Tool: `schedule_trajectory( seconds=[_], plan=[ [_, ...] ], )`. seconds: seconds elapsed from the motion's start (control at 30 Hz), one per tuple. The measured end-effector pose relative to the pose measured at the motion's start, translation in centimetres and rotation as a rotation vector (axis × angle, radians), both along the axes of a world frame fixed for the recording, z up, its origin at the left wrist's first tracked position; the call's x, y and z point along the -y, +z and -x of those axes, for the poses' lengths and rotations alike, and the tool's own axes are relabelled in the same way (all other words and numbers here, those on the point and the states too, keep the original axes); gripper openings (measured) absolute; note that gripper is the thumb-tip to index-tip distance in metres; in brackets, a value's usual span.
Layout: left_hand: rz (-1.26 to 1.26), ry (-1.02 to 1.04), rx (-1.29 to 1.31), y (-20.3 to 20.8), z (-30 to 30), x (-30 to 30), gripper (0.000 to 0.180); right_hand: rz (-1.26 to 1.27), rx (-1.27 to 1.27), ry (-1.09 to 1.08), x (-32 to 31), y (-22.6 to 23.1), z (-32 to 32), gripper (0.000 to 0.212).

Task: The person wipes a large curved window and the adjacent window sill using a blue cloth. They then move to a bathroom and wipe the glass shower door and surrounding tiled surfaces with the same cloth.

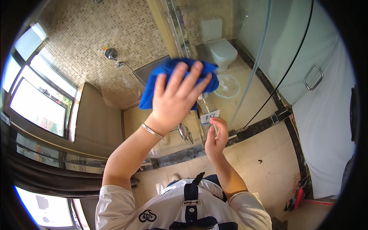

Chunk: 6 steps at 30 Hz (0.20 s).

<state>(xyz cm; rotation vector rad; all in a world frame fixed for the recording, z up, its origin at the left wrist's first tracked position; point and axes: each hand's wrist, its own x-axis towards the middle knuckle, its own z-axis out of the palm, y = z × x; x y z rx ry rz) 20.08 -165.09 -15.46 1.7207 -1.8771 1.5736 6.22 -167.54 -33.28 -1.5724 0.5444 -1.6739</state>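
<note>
My left hand (172,101), with a thin bracelet at the wrist, presses a blue cloth (147,94) against a clear glass panel. Its fingers are spread over the cloth, which is slightly blurred and bunches out around them. Just below it is a chrome door handle (185,134) on the glass. Lower and to the right, my right hand (217,140) has its thumb and fingers curled around what looks like the panel's thin edge. A small printed card (209,116) shows right above those fingertips.
Behind the glass are a white toilet (223,51), a round clear item (227,86) on the floor and a shower fitting (110,53) on the mosaic wall. A frosted door with a metal handle (314,77), a white sheet (322,134) and a red object (299,197) are at right. Dark stone sills (180,157) cross the floor.
</note>
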Motion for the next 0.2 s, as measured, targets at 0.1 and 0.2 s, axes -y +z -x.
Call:
schedule_trajectory(
  seconds=[0.1,0.2],
  plan=[
    [0.039,0.026,-0.002,-0.4,-0.6,0.0,0.052,0.028,0.016,-0.001,-0.6,1.4,-0.8,0.020],
    [0.052,0.060,-0.002,-2.9,-2.0,-1.5,0.050,0.078,0.002,-0.006,-0.9,2.0,-1.3,0.020]
  ],
)
